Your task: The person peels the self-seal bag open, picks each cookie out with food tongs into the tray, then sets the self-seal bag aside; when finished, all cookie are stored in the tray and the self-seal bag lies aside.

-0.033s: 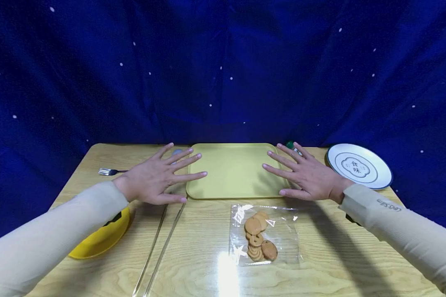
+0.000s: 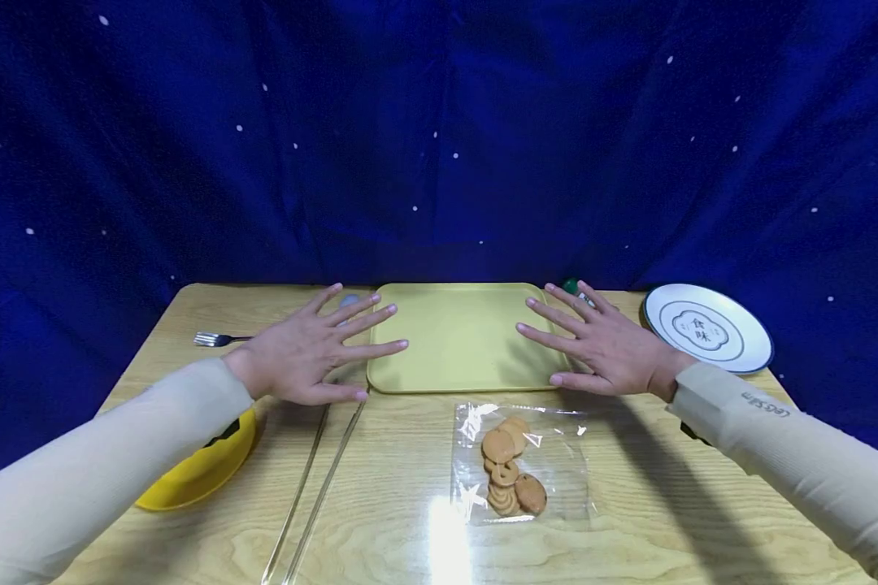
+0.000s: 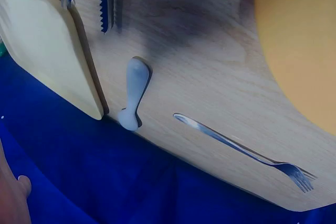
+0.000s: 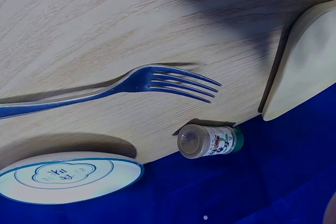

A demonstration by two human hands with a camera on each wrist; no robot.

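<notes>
Unmoved: splayed fingers (image 2: 373, 350), smooth round-cornered tray (image 2: 461, 337)

A: What can you read?

B: The white plate (image 2: 708, 328) is clearest. It carries two Chinese characters in its middle, 食 above 味, inside a scalloped outline.

A: And the marks on either side of them?

B: Tiny writing, too small to make out. The right wrist camera catches the same motif at a slant, harder to read.

A: Anything on clothing?

B: Dark lettering on the right sleeve (image 2: 767, 405), near the cuff. It ends in "Slim"; the first letters are unclear.

A: The little jar (image 4: 210, 140)?

B: Its white label (image 4: 221, 140) bears bold dark Chinese characters, too blurred to name.
</notes>
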